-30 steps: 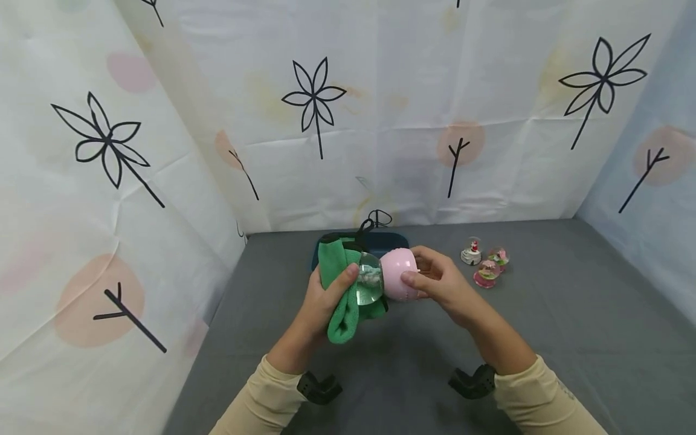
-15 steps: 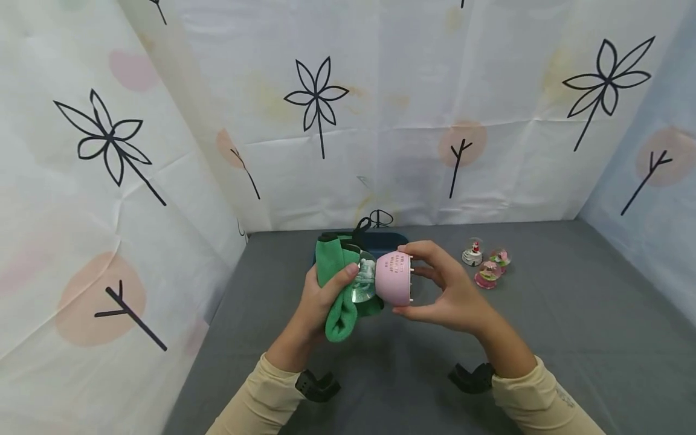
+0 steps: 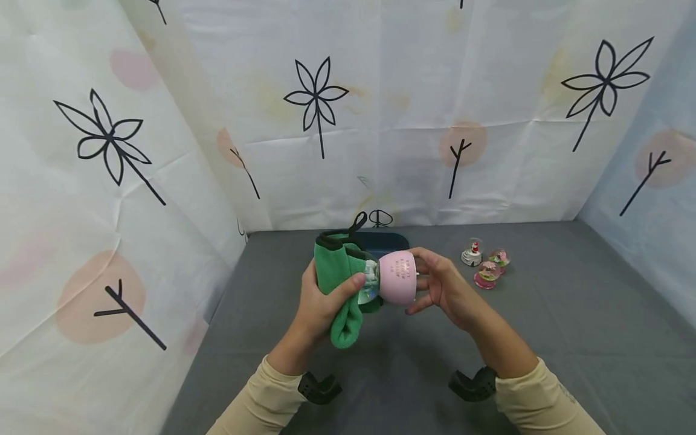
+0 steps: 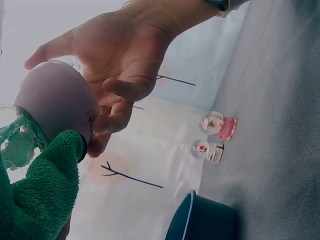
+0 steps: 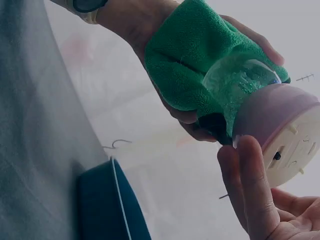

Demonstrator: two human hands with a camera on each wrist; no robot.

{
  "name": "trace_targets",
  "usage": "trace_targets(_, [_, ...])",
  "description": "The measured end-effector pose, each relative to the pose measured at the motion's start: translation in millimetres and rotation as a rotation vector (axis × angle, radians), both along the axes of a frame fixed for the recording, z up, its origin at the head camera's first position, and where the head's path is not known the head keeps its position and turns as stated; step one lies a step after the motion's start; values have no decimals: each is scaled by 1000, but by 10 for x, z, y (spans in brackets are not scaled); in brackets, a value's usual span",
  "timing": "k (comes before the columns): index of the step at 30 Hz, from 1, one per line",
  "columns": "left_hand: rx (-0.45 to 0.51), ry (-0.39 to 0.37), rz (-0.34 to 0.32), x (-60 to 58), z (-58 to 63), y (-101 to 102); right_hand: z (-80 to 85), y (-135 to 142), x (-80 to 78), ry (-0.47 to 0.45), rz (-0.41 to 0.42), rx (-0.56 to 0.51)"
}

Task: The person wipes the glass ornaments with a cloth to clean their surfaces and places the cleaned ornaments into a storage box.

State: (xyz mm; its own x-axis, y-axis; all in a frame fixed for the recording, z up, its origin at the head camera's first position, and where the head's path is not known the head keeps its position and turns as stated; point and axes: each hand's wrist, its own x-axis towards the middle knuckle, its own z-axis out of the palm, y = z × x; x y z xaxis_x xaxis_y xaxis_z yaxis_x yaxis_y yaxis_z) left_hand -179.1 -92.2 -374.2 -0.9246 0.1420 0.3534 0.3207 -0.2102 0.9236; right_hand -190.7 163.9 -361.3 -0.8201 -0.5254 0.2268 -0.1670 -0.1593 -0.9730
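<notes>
In the head view my left hand (image 3: 319,305) holds a snow globe (image 3: 398,278) on its side through a green cloth (image 3: 333,266). The cloth wraps the clear glass dome (image 3: 369,281), and the left thumb lies over it. The globe's pink base, with small printed lettering, points right. My right hand (image 3: 450,295) is at that base with its fingers spread and loosely bent. From the right wrist view, two nearly straight fingertips (image 5: 248,150) are at the base's edge, and the cream underside (image 5: 295,150) shows small feet and a dark switch.
Behind the hands stands a dark blue tub (image 3: 383,241) on the grey tablecloth (image 3: 571,302). Several small snow globes (image 3: 486,273) are grouped at the back right. A patterned white curtain (image 3: 402,175) closes off the back and sides.
The pink base has turned, so lettering now faces up where plain pink showed at first. The right hand's grip has loosened from the base. The left hand keeps holding the cloth-wrapped dome.
</notes>
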Motion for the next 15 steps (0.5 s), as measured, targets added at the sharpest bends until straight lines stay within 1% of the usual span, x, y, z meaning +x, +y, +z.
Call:
trace_targets(1, [-7,14,7,-2,-7,0,7,-6,2,-29,7,2])
trace_targets(3, [-18,42,16,-4,-19,0,22,-20,5,-65,-4,35])
trace_targets(6, [-33,70,18,-7,-30,2,25,-46,2,-92,-26,83])
trace_targets(8, [-35,83,19,-10,-31,4,10,-55,-7,-82,-34,96])
trace_targets(11, [-40,91,19,-12,-28,5,-17,-43,-18,-28,-39,100])
trace_targets(13, [-39,92,12,-12,-22,6,-24,-26,-12,51,-64,115])
trace_targets(15, [-39,88,2,-15,-14,6,-26,-12,-6,162,-93,126])
